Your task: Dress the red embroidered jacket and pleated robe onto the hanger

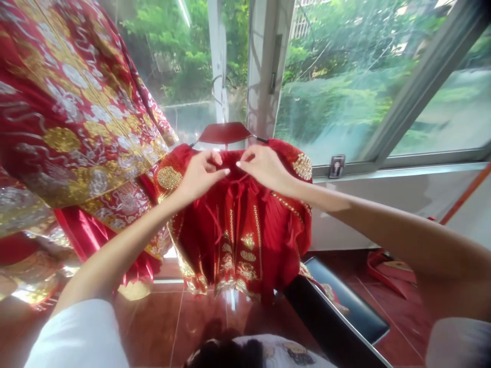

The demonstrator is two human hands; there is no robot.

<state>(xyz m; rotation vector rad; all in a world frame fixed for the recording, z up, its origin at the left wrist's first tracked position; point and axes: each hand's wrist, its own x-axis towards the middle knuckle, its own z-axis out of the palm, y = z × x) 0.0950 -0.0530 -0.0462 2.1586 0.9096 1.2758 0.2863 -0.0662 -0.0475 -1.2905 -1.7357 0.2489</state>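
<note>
A red velvety jacket with gold embroidery (249, 255) hangs in front of me on a clothes hanger (219, 89) with a dark red top. Both my hands are at its neckline, close together with thumb tips nearly meeting. My left hand (201, 176) is curled with fingers and thumb closed on the collar edge. My right hand (264, 166) pinches the neckline from the other side, thumb and forefinger pressed together. Thin red ties (238, 181) hang just below the fingertips. Whether a tie is also in either pinch is too small to tell.
To the left hangs a large red gown with gold and silver embroidery (88, 122). Behind are sliding windows (345, 87) and a sill with a small object (337, 166). A dark flat-topped piece (341, 296) stands at lower right on red floor tiles (153, 327); red straps (387, 271) lie beyond.
</note>
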